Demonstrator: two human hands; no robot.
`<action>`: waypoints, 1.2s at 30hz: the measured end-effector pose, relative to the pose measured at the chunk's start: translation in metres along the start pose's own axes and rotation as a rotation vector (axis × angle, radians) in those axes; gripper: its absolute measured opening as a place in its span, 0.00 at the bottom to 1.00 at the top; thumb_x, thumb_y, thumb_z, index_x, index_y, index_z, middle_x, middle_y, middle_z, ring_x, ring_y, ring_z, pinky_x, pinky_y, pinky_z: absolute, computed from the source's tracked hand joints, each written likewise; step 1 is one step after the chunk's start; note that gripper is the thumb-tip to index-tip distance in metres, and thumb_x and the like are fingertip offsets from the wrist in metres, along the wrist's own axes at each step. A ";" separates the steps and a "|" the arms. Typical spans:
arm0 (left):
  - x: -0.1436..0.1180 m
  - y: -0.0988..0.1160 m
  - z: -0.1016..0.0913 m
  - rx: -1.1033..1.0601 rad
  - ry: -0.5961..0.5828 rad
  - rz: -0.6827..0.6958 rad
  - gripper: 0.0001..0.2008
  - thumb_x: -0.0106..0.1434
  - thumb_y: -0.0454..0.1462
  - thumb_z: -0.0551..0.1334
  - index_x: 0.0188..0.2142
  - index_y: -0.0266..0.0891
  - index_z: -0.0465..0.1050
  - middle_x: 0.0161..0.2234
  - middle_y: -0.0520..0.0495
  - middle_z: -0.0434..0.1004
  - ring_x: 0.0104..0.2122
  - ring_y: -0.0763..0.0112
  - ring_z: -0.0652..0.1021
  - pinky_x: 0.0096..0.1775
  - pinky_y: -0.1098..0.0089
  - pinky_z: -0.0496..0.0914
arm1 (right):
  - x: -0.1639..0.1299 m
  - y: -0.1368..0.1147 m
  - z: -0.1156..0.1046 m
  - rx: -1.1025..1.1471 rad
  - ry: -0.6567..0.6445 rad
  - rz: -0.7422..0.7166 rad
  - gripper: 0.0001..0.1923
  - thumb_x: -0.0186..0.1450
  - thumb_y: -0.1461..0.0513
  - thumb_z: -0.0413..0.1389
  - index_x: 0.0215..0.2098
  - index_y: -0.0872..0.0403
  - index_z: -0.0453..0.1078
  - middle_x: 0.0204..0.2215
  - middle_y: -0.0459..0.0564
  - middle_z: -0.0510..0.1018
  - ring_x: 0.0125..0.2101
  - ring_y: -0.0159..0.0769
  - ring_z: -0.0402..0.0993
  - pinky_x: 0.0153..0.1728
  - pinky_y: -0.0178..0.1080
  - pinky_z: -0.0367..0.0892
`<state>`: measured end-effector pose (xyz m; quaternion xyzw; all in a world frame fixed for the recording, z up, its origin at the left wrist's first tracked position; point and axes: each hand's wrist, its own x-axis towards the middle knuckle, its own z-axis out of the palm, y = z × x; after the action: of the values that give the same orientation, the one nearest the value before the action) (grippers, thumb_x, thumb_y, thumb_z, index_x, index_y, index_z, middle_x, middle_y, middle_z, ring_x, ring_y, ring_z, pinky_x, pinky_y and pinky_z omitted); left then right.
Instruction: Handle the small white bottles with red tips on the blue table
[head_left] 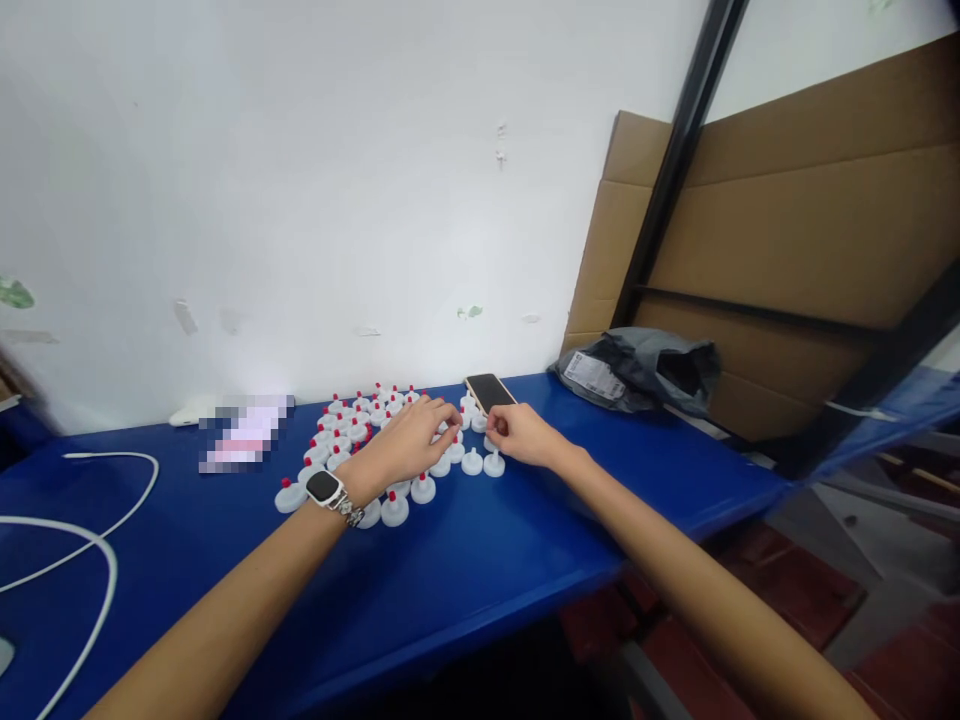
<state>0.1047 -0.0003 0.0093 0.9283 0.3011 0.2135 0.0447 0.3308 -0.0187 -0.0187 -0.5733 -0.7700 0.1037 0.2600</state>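
- On the blue table (465,560), close to the white wall, stands a packed cluster of small white caps with red tips (360,425), upright and touching or just beside one another.
- The left hand (409,440), a watch (324,487) on its wrist, rests over the right part of the cluster; its fingers curl down and pinch at a cap near the far edge, though whether they truly grip it I cannot tell.
- The right hand (525,435) sits just beside the cluster's right edge, fingertips closed on one white cap (491,441).
- A phone (490,392) lies flat just behind both hands, touching or nearly touching the rearmost caps.
- A white cable (82,545) loops at the left; a grey mailing bag (637,368) lies at the far right, before leaning cardboard (810,230).
- Risk, as I judge it: the left palm hovers low over standing caps, so a careless drag could topple several at once.
- The caps look light and narrow-topped; a nudge to one may knock its neighbours, or push some against the phone.
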 end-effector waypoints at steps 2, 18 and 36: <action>0.003 0.003 0.004 0.013 -0.001 -0.002 0.12 0.70 0.42 0.51 0.43 0.41 0.72 0.40 0.45 0.75 0.43 0.58 0.73 0.48 0.57 0.67 | 0.000 -0.001 0.000 0.121 0.022 -0.022 0.02 0.59 0.65 0.56 0.29 0.55 0.70 0.22 0.44 0.74 0.23 0.29 0.67 0.26 0.32 0.58; -0.100 -0.053 -0.040 0.020 0.160 -0.261 0.18 0.71 0.48 0.49 0.51 0.41 0.66 0.41 0.45 0.74 0.41 0.60 0.74 0.45 0.60 0.67 | 0.061 -0.101 0.042 0.276 0.026 -0.334 0.08 0.65 0.61 0.52 0.33 0.56 0.72 0.30 0.49 0.78 0.31 0.33 0.72 0.35 0.36 0.63; -0.117 -0.059 -0.041 0.036 0.105 -0.341 0.17 0.71 0.47 0.48 0.46 0.41 0.68 0.33 0.46 0.73 0.34 0.61 0.74 0.37 0.63 0.66 | 0.124 -0.129 0.085 -0.463 -0.315 -0.401 0.08 0.60 0.61 0.55 0.34 0.55 0.76 0.34 0.54 0.81 0.41 0.44 0.72 0.49 0.45 0.49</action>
<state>-0.0297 -0.0218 -0.0098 0.8519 0.4599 0.2458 0.0477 0.1544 0.0675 0.0035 -0.4313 -0.9012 -0.0397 0.0160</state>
